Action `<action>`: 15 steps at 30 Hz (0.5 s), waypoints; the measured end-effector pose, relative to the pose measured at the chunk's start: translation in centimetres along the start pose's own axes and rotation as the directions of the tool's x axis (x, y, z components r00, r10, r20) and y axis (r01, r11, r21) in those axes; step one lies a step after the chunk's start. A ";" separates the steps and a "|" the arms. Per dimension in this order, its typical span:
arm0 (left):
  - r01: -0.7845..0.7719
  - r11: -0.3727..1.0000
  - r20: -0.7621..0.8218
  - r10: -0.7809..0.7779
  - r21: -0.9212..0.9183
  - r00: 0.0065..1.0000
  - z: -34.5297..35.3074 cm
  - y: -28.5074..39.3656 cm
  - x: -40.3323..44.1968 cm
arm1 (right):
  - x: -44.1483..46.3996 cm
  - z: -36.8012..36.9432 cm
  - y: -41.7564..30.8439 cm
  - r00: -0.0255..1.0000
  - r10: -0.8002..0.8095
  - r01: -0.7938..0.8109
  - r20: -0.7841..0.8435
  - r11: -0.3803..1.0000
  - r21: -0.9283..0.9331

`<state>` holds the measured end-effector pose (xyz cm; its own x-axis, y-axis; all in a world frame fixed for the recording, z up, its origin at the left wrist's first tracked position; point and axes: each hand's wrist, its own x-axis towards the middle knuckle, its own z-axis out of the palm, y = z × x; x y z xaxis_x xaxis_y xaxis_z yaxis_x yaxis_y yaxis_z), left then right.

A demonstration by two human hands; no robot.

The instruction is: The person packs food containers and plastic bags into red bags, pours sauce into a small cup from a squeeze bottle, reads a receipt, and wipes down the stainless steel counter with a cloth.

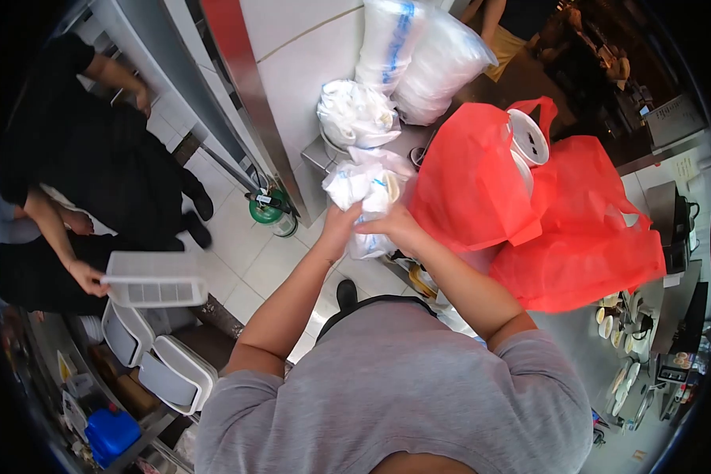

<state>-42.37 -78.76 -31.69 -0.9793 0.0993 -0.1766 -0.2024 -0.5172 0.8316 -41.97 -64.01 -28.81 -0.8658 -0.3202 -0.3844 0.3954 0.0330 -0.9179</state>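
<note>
A white plastic bag [359,187], bunched up with something I cannot make out inside, is between my two hands at the counter's near edge. My left hand [342,225] grips its left side with bent fingers. From the right, my right hand [395,227] closes on the same bag, fingers pointing inward. Just behind it sits another white bundle [357,114] of crumpled plastic. Two tall clear bags [442,75] with whitish contents lean at the wall. Close to my right forearm stands a red carry bag [470,174] with white round-lidded containers [528,137] in its top.
A second red bag [581,237] lies on the steel counter [565,336] at right. People in dark clothes [95,150] are at left, one hand [87,278] holding a white basket [154,279]. A green cylinder [270,212] stands on the tiled floor. White bins [178,375] are lower left.
</note>
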 end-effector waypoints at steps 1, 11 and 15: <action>-0.054 0.998 -0.020 0.054 0.033 0.998 0.0 -0.2 0.7 | -0.4 -0.5 0.5 0.993 -0.094 0.085 -0.069 0.989 -0.119; -0.278 0.554 0.200 0.198 0.785 0.960 0.1 -12.0 11.3 | -0.5 -7.3 8.7 0.858 -0.127 0.104 -0.497 0.992 -0.073; -0.264 0.858 0.105 0.243 0.441 0.964 0.8 -7.7 7.7 | -4.3 -5.5 3.7 0.913 -0.020 0.145 -0.406 0.949 0.279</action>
<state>-48.35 -73.37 -39.05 -0.9944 0.0596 0.0869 0.0810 -0.0945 0.9922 -38.47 -57.33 -31.08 -0.9236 0.0916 -0.3723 0.3350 -0.2796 -0.8998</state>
